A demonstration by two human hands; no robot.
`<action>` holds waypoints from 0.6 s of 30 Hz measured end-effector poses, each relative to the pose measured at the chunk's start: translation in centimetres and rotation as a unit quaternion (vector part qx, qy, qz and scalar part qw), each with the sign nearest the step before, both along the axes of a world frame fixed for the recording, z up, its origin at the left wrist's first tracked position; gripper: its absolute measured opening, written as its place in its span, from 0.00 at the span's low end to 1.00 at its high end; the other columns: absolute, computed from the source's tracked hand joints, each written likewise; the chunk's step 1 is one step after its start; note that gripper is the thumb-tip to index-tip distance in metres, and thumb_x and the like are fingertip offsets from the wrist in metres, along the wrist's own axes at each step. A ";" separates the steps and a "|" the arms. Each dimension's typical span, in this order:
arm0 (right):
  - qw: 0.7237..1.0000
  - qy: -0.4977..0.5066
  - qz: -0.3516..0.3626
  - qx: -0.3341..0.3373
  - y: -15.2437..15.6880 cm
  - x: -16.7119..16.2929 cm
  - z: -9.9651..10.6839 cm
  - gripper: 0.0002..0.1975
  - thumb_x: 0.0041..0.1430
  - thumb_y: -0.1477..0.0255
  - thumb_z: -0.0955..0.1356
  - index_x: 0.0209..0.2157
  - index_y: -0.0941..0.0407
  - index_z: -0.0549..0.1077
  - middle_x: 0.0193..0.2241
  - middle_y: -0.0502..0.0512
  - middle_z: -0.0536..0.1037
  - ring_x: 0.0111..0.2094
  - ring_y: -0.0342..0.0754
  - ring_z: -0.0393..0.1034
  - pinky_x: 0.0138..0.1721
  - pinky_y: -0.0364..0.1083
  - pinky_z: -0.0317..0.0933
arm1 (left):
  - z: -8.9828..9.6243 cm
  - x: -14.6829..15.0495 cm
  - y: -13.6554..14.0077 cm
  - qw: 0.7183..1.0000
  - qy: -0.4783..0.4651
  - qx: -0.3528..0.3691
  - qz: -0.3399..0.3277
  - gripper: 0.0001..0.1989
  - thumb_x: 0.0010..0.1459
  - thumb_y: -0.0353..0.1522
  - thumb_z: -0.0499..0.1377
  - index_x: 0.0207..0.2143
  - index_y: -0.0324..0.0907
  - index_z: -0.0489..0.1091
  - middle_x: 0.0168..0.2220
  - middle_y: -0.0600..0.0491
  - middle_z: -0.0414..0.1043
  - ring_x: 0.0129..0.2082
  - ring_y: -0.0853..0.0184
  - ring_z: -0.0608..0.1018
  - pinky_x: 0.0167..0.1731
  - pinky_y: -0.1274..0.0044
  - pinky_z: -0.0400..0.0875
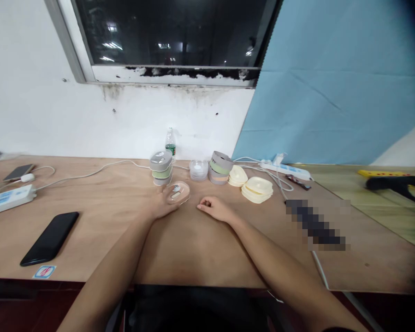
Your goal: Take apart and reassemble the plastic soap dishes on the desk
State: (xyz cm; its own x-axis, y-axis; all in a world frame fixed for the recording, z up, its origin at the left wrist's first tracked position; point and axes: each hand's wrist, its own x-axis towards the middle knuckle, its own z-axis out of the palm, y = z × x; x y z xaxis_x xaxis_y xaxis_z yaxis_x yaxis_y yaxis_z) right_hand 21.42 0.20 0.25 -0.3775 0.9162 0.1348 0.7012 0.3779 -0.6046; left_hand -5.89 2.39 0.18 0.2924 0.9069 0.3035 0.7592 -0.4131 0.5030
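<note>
My left hand (163, 203) is closed around the left side of a peach-coloured lidded container (181, 191), which rests on the wooden table (200, 253). To its right, my right hand (216, 208) lies on the table with fingers curled in and nothing visible in them. Just behind the peach container stands a stack of grey and green lidded containers (162, 167). Clear plastic bowls (198, 171) are nested at the middle. Beside them is a tilted stack of grey, green and peach rings (220, 167). Pale yellow pieces (257, 189) form two stacks farther right.
A green-labelled bottle (170, 143) stands against the wall. A black phone (50, 238) lies at left, near a power strip (12, 199). White cables cross the table's back. Another power strip (288, 170) and a blurred-out dark object (314, 223) are at right.
</note>
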 end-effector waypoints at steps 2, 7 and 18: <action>1.000 0.000 -0.001 0.000 0.0 0.0 0.1 0.16 0.58 0.57 0.65 0.33 0.55 0.75 0.28 0.52 0.76 0.29 0.44 0.67 0.28 0.42 0.54 | -0.2 0.2 -0.1 1.000 0.008 0.005 -0.018 0.39 0.46 0.42 0.67 0.61 0.48 0.59 0.59 0.46 0.59 0.53 0.56 0.70 0.52 0.69 0.67; 1.000 -0.004 -0.002 -0.001 -0.1 -0.1 0.3 0.16 0.58 0.57 0.65 0.33 0.55 0.75 0.28 0.53 0.76 0.28 0.44 0.66 0.28 0.42 0.53 | -0.6 0.8 -0.2 1.000 0.018 0.006 0.022 0.41 0.47 0.47 0.65 0.62 0.49 0.56 0.58 0.43 0.56 0.52 0.53 0.70 0.51 0.65 0.66; 1.000 0.007 -0.019 0.014 0.5 0.0 -0.5 0.15 0.58 0.57 0.66 0.33 0.55 0.76 0.26 0.51 0.75 0.27 0.44 0.66 0.28 0.42 0.53 | -0.3 3.1 0.6 0.990 0.100 0.061 0.077 0.35 0.57 0.45 0.56 0.64 0.46 0.51 0.60 0.39 0.54 0.52 0.50 0.69 0.47 0.64 0.67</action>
State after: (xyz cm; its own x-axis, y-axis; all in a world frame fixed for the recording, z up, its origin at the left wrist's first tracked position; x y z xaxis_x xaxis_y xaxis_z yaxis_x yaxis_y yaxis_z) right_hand 21.42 0.71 -0.29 -0.3407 0.9253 0.1663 0.7068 0.3688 -0.6036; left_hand -2.80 2.94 -0.16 0.2186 0.9057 0.3631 0.8975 -0.3327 0.2896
